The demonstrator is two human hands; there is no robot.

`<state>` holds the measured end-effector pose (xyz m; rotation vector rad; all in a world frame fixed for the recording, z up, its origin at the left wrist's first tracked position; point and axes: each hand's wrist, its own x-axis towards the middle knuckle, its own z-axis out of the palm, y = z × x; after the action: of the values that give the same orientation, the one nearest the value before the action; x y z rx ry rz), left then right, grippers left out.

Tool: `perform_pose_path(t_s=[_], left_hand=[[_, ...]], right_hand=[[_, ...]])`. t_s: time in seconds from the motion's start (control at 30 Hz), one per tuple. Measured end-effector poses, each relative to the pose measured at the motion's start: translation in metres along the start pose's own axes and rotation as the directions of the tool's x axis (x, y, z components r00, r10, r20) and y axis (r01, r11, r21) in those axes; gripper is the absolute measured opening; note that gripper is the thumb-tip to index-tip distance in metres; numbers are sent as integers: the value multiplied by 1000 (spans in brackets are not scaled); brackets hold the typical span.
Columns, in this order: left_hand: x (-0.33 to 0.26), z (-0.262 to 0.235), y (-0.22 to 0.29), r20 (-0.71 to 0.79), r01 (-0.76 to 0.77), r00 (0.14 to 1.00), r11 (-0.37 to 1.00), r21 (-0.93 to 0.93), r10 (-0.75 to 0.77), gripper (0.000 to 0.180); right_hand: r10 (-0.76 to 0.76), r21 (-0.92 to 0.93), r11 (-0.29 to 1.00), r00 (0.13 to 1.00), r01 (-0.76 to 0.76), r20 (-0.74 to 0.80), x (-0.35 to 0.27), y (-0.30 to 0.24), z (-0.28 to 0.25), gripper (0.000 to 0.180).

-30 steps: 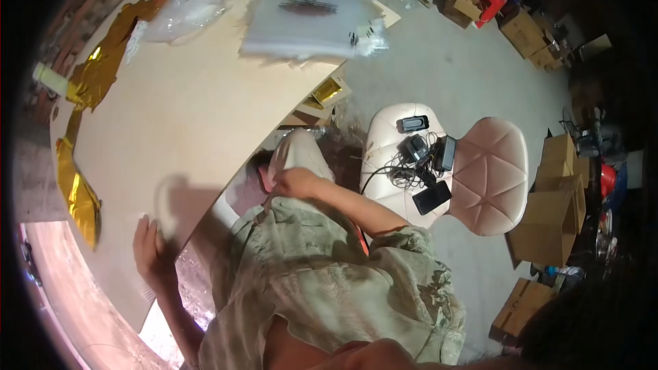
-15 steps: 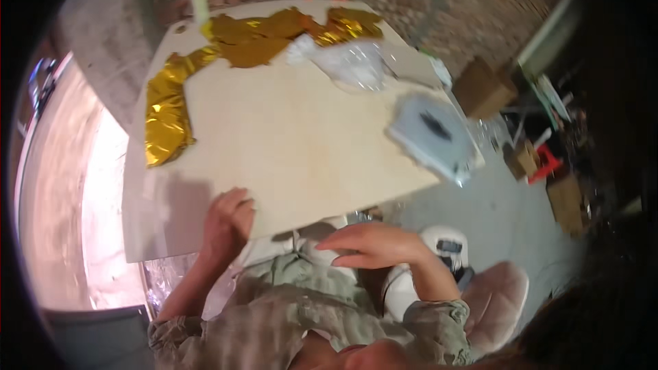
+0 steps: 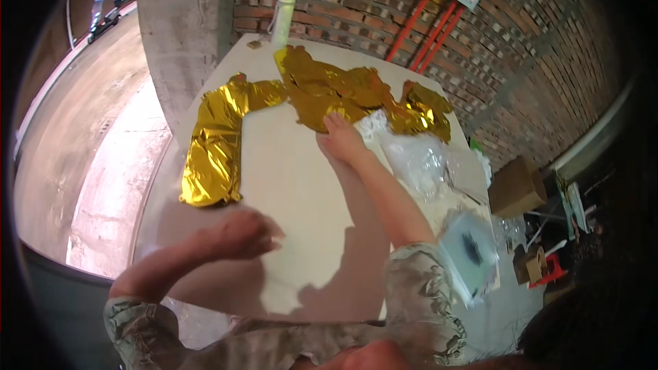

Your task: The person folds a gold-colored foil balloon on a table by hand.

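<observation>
Crumpled, flat gold foil balloons (image 3: 329, 89) lie in a heap along the far side of the pale table (image 3: 295, 185). My right hand (image 3: 340, 138) reaches out to the near edge of this heap, its fingers stretched onto the foil. To the left lies another gold foil balloon (image 3: 214, 157), long and bent, flat on the tabletop. Just below its near end is my left hand (image 3: 243, 233), over the table; its fingers are blurred and shaded, so I cannot make out whether they hold anything.
Right of the heap lies a clear plastic bag (image 3: 418, 161). A clear packet with a dark mark (image 3: 469, 250) lies at the table's right edge. At the back stands a pale green bottle (image 3: 283, 17). Beyond the right side are a cardboard box (image 3: 517, 185) and brick wall (image 3: 500, 62).
My right hand has moved from near my lap, forward to the gold foil heap. My left hand has lifted from the table's near edge. The view has shifted toward the table.
</observation>
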<state>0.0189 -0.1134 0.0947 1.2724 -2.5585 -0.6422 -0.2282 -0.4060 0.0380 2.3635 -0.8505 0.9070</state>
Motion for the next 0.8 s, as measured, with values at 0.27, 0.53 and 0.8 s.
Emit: perform_pose_path(t_s=[0.27,0.53,0.8], left_hand=[[183,-53,-140,-376,-19,922,982,186,89,29],[319,-95,-234,-706,582,651,781,229,-278,43],[315,-86,-235,-442,301,884,908,291,-152,47]], right_hand=[[91,248,951,935,-184,343,24,-27,5,9],[385,500,756,905,-422,182,21,-27,6,18],[377,440,787,902,-433,213,15,-29,1,10]])
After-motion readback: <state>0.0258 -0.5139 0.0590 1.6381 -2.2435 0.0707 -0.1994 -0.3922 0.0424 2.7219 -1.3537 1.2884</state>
